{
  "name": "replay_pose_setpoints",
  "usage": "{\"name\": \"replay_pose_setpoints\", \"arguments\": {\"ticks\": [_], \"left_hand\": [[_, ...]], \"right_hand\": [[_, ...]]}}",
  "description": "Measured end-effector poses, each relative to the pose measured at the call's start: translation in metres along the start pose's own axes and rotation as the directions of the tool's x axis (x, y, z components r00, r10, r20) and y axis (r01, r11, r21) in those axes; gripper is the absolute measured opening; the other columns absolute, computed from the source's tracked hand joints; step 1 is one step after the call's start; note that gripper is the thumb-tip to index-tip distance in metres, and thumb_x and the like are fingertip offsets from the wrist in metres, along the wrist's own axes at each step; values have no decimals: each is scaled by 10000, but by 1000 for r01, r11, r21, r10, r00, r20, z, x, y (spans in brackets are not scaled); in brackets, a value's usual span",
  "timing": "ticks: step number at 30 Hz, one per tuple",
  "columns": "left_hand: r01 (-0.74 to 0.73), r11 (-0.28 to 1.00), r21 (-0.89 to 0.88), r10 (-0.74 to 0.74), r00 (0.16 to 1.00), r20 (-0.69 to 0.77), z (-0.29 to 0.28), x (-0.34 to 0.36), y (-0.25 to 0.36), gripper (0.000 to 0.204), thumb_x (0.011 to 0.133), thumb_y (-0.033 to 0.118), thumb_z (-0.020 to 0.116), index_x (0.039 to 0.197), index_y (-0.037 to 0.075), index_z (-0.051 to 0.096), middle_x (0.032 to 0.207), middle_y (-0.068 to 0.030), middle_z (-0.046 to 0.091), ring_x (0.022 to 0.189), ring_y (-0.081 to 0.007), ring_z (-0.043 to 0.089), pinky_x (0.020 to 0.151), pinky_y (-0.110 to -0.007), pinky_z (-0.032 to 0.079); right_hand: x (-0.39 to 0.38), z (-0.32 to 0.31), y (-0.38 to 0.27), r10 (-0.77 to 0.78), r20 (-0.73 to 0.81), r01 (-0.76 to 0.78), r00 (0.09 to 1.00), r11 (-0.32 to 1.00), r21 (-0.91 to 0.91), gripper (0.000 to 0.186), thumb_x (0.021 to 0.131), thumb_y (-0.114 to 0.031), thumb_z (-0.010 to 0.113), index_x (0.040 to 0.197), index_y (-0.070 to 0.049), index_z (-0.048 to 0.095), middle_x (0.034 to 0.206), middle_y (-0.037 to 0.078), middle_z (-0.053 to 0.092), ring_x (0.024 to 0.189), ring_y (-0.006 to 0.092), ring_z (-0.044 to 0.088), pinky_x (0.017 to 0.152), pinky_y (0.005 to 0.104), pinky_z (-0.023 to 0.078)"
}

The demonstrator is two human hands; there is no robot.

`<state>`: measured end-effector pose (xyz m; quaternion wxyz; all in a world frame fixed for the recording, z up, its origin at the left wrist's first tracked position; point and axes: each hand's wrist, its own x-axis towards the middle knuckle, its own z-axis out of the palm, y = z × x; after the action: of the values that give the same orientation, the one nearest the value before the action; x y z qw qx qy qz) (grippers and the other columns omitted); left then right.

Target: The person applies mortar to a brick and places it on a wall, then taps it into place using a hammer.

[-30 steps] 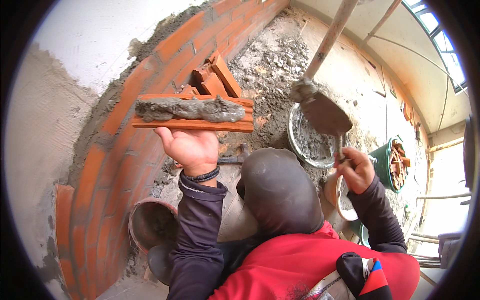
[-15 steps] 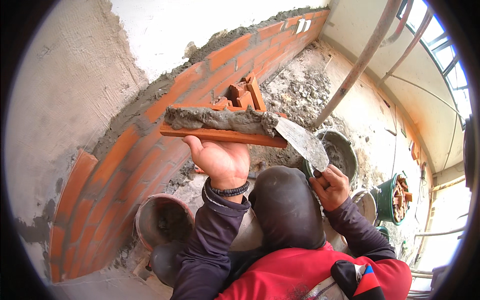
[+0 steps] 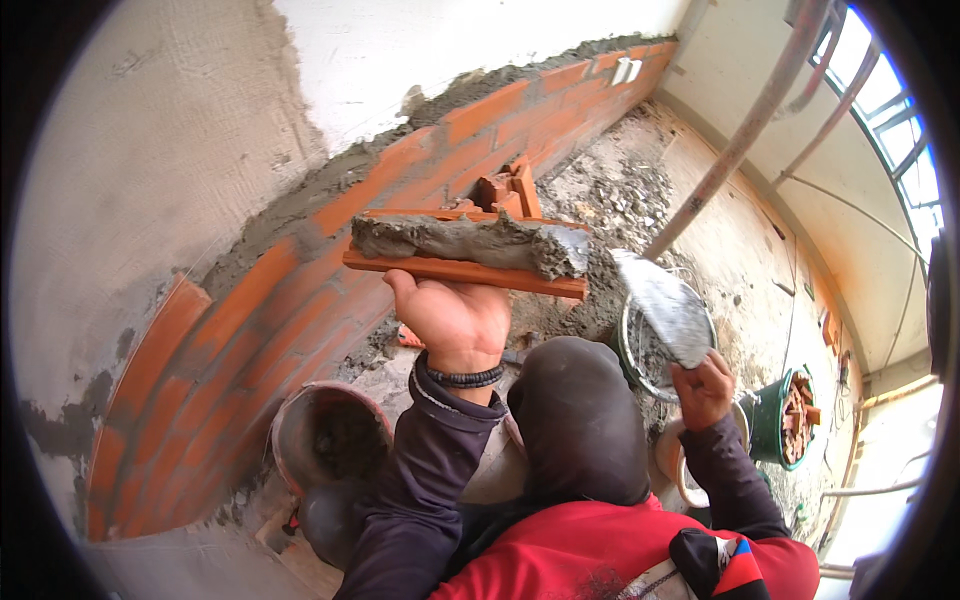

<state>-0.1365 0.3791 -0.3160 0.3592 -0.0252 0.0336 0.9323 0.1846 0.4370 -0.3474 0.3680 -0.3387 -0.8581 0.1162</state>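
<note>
My left hand (image 3: 450, 325) holds an orange hollow brick (image 3: 470, 275) from underneath, palm turned up. A thick ridge of wet grey mortar (image 3: 440, 240) lies along the brick's upper face. My right hand (image 3: 705, 385) grips the handle of a trowel (image 3: 660, 310), whose grey, smeared blade is just right of the brick's end, over a bucket (image 3: 630, 350) of mortar. A stack of broken brick pieces (image 3: 522, 185) rests behind the held brick, beside the wall.
A brick wall (image 3: 480, 120) runs along the left, under plaster. A reddish bucket (image 3: 300, 440) stands low left, near my knee. A green bucket (image 3: 775, 440) of brick scraps is at right. A long pole (image 3: 740, 140) slants across the upper right; rubble covers the floor behind.
The trowel rose to the brick's right end, then moved away rightward and down with my right hand. My left hand and brick sit farther right in view than a second ago.
</note>
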Motion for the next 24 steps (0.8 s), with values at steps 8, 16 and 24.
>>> {"name": "replay_pose_setpoints", "arguments": {"ticks": [8,16,24], "left_hand": [[-214,974,-77,221,970,99,4,-1,7,650,1000,579,222,1432,117,373,1456,-62,406,1331,-263,371,1139,-460,262],[-455,887,-80,460,886,64,1,7,19,641,1012,555,236,1492,131,242,1514,-60,312,1376,-219,307,1170,-408,207],[-570,821,-43,568,822,-45,-7,17,56,594,1021,523,267,1458,122,298,1478,-33,362,1335,-183,358,1149,-386,254]], "right_hand": [[-45,-61,72,623,302,-570,721,782,-253,182,773,-125,600,784,50,649,624,60,599,583,126,554,543,296,439],[-63,-44,127,773,574,-850,268,471,-237,223,822,-146,565,682,12,636,585,61,589,486,136,557,456,288,429],[-43,-51,142,264,848,-246,459,955,-165,145,874,-149,637,894,-32,720,961,114,684,645,184,681,579,272,545]]}}
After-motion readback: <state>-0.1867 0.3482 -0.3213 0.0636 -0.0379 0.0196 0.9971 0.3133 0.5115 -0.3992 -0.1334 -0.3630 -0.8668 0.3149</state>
